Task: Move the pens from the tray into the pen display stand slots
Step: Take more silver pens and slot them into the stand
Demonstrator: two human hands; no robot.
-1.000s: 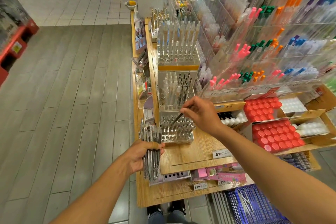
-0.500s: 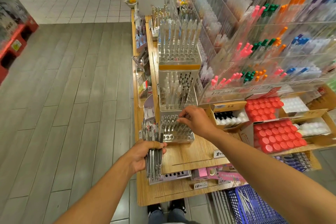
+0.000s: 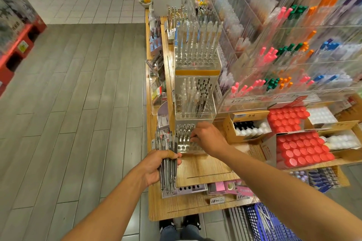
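My left hand grips a thick bundle of clear, dark-tipped pens, held upright just left of the wooden counter. The clear tiered pen display stand rises in steps on the counter. Its lowest tier has rows of round slots, some with pens in them. My right hand is down on that lowest tier, fingers curled and pinching a pen at the slots. The fingers hide most of that pen. No tray shows apart from a blue basket at the bottom.
The wooden counter carries boxes of red-capped items and white-capped bottles on the right. Acrylic racks of coloured pens stand behind. A blue basket sits low right. Grey plank floor lies to the left.
My right hand has dropped from above the middle tier, pen in its fingers, down onto the lowest tier's slots. My left hand with the bundle has barely moved.
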